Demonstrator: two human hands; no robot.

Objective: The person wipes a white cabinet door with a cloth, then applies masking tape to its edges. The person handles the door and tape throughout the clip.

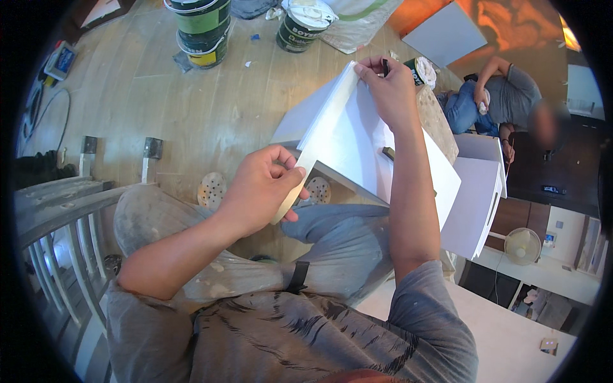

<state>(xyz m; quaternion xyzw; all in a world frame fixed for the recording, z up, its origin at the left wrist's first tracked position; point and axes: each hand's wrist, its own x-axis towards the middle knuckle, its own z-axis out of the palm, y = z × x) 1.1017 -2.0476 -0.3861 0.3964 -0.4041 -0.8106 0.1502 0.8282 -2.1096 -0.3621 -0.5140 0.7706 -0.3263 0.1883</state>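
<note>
Pale strip [310, 159] slants lengthwise up-right; left hand [258, 188] pinches its lower part; right hand [391, 86], a panel [351, 143] corner.

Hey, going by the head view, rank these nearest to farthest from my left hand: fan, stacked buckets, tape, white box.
From your left hand:
1. Tape, held in it.
2. White box, just ahead and right.
3. Stacked buckets, on the floor ahead.
4. Fan, far right.

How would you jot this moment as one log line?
left hand: holding cream tape | right hand: at far corner of white panel | nearby: dark green paint bucket, co-worker
</note>
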